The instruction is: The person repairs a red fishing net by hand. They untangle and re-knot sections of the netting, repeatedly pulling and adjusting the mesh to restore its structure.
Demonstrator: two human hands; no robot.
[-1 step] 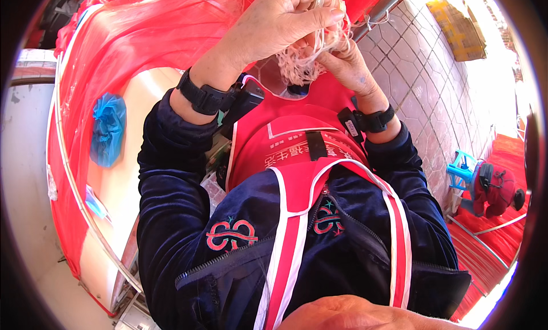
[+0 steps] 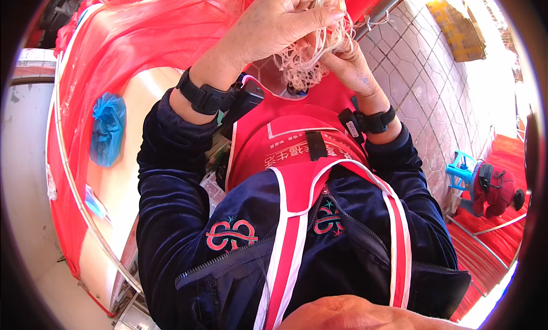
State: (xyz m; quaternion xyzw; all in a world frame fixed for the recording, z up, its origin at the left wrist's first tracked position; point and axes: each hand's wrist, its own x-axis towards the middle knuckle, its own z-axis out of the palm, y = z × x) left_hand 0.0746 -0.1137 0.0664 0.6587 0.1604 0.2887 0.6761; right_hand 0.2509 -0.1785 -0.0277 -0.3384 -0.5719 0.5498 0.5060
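At the top centre a loose tangle of pale, thin strands (image 2: 302, 67) hangs from my fingers, above my red apron (image 2: 291, 119). My left hand (image 2: 285, 22) is closed on the upper strands, thumb across them. Just below and right of it, my right hand (image 2: 348, 65) also grips the strands, its fingers partly hidden behind them. Both wrists wear black straps.
Red mesh (image 2: 137, 39) drapes over a cream surface at left, with a blue plastic bag (image 2: 107, 127) on it. A metal bar (image 2: 381, 10) runs by my right hand. Cardboard (image 2: 454, 27) lies on paving; a person in red (image 2: 494, 190) is beside a blue stool (image 2: 459, 167).
The tangle has shifted slightly between my fingers, its lower loops hanging a little differently. My arms are in almost the same place.
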